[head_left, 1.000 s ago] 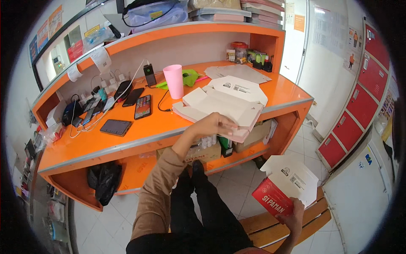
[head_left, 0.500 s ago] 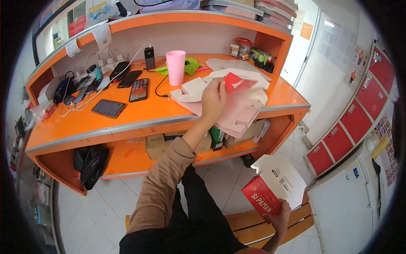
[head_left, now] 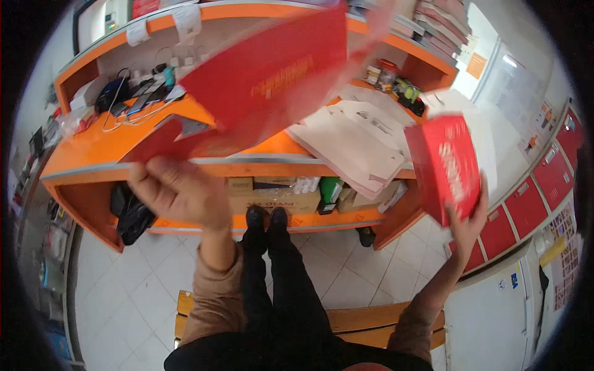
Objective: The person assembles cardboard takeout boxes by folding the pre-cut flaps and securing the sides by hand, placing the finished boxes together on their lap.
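While the orange counter (head_left: 93, 154) fills the upper half of the view, the biggest thing in hand is a flat red carton blank (head_left: 266, 80), motion-blurred, raised up and forward from the left hand (head_left: 176, 191). Its long axis slants from that hand at lower left toward the upper right, over the counter edge. The left hand is closed on the blank's lower corner. Well apart to the right, the right hand (head_left: 467, 226) grips from below a folded red box (head_left: 445, 167), held upright and tilted, fingers curled round its bottom edge. Between the two lies a stack of pale flat blanks (head_left: 352, 145) on the counter, nearer the right hand. Brown boxes (head_left: 272, 198) sit on the shelf beneath; phones and cables (head_left: 139, 99) crowd the counter's far left.
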Action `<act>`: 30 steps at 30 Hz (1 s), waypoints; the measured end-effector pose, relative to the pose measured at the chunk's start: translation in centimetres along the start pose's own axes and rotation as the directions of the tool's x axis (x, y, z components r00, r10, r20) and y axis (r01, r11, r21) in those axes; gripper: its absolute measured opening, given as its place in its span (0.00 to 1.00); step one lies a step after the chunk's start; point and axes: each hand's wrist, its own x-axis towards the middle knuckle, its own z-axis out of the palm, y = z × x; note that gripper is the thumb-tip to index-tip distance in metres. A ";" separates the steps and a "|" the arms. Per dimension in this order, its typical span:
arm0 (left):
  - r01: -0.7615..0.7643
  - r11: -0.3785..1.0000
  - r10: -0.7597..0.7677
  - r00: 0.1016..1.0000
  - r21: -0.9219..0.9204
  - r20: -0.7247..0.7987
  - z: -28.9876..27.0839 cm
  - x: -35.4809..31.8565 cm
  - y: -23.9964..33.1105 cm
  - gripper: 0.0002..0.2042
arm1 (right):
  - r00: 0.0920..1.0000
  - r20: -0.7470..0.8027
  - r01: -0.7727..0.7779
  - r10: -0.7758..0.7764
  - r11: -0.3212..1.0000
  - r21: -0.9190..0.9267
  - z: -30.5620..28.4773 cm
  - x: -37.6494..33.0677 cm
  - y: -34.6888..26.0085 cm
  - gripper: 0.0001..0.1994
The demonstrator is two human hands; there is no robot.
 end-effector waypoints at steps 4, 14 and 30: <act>-0.027 0.996 0.054 0.940 -0.082 0.337 -8.6 3.9 0.5 0.06 | 0.941 0.320 -0.095 0.109 0.994 -0.060 7.5 10.2 1.3 0.28; 0.451 0.760 -0.514 0.857 0.468 0.010 -28.6 0.2 7.4 0.04 | 0.933 0.081 0.322 -0.350 0.915 0.243 17.6 6.8 -9.6 0.19; -0.237 0.646 -0.332 0.769 0.726 0.546 -33.2 1.5 14.8 0.06 | -0.526 0.468 -0.788 -0.710 0.199 -0.583 26.2 -26.3 -30.4 0.10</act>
